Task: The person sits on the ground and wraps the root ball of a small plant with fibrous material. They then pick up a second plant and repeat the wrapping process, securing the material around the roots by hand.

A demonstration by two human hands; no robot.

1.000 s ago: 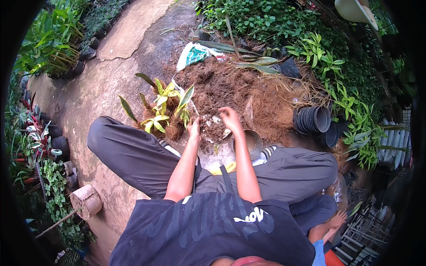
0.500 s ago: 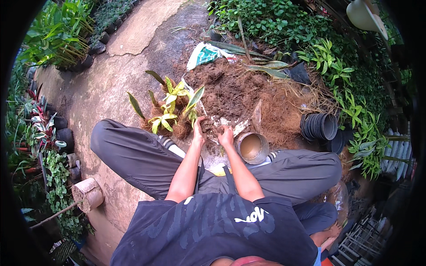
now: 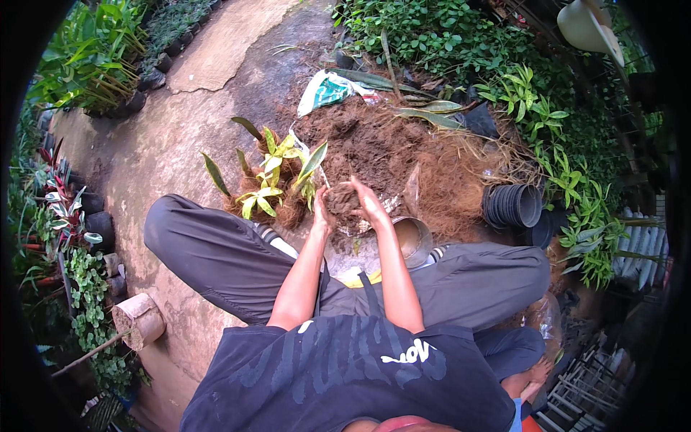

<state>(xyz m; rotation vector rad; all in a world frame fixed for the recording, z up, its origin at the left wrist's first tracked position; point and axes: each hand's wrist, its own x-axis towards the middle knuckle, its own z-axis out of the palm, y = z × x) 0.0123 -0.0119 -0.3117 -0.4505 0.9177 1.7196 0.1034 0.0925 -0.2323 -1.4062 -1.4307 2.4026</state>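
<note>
A brown clump of soil (image 3: 340,205) sits between my two hands, in front of my crossed legs. My left hand (image 3: 321,211) cups its left side. On the other side my right hand (image 3: 370,204) lies along it with the fingers stretched forward and the thumb near the clump. Left of my left hand stand several young plants with yellow-green leaves (image 3: 260,199) and fibre-wrapped root balls (image 3: 290,212). A round pot of brown water (image 3: 412,241) is beside my right wrist, partly covered by it. Beyond my hands spreads a heap of dark soil (image 3: 371,144).
Brown coconut fibre (image 3: 455,191) lies right of the soil. Stacked black pots (image 3: 512,206) stand farther right. A white and green sack (image 3: 322,92) lies behind the heap. At the left is a cylindrical block on a stick (image 3: 139,320). Another person's foot (image 3: 534,378) shows at lower right.
My right hand has reached forward, and its bent fingers have straightened along the clump. More of the clump shows between my hands. The right forearm now covers part of the water pot.
</note>
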